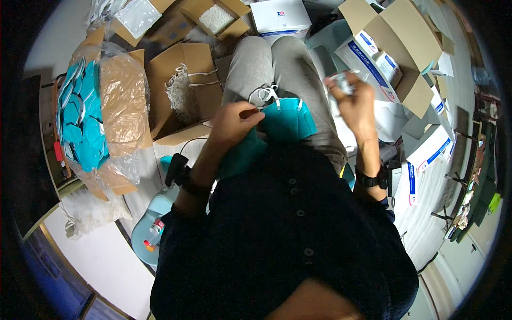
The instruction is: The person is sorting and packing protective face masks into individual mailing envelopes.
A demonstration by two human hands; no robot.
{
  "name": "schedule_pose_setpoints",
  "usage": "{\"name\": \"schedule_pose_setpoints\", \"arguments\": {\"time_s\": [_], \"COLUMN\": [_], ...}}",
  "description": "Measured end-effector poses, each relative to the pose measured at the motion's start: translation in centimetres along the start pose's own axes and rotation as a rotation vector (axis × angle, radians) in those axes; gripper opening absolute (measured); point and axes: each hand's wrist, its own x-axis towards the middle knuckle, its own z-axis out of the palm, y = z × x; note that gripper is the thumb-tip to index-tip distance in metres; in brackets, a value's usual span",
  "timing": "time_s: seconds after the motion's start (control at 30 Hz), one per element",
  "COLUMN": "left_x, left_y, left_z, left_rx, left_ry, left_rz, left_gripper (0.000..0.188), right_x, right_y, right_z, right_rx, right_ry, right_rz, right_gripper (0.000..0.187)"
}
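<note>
- At the left hand (233, 122): thumb and forefinger pressed together, apparently pinching the left edge of a green face mask (292, 121).
- Mask on the lap, just right of the left fingertips; resting against the thighs, probably for steadiness with only one hand at its edge.
- White straps (268, 94) in loose loops, just beyond the left fingertips; pointing away from the body, perhaps to stay visible and easy to reach.
- At the right hand (358, 102): fingers bent around a small pale thing (345, 84); blurred, so cannot tell what, or how tightly held. Well apart from the left hand, seemingly for room above the knee.
- Just below the left hand: green cloth (246, 152) against the dark shirt (298, 181); perhaps another mask, too shadowed to be sure.
- Well left of the left hand: heap of green masks (82, 122) beside a clear plastic bag (124, 101); likely there for reach from the seat.
- Beyond the left hand, leftward: open carton (198, 61) with a tangle of white cords (178, 96); contained, presumably, against scattering.
- Beyond the right hand, rightward: large carton (413, 40) around small white boxes (388, 66); flaps spread, probably for access.
- Behind the left hand: bottle (156, 229) on a blue stool (141, 248), seemingly out of the way.
</note>
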Motion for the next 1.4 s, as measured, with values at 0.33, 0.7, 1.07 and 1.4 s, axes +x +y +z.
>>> {"name": "schedule_pose_setpoints", "arguments": {"time_s": [0.33, 0.7, 1.07, 1.4], "left_x": [5.4, 5.8, 4.7, 5.5], "left_y": [4.1, 5.5, 4.7, 1.2], "left_z": [0.8, -1.2, -0.7, -4.8], "left_rx": [0.123, -0.148, -0.196, -0.577], "left_ry": [0.044, -0.359, 0.02, 0.595], "left_rz": [0.243, 0.093, -0.022, -0.079], "left_gripper": [0.022, 0.023, 0.014, 0.021], "right_x": [-2.5, -1.6, -1.6, -3.5], "right_y": [2.5, 1.0, -1.2, -3.6], "right_z": [6.8, 6.2, 5.8, 3.4], "right_rx": [0.002, 0.282, 0.453, 0.443], "right_ry": [-0.079, -0.007, -0.133, -0.336], "right_rz": [-0.509, -0.469, -0.336, -0.264], "right_gripper": [0.025, 0.02, 0.009, 0.01]}}
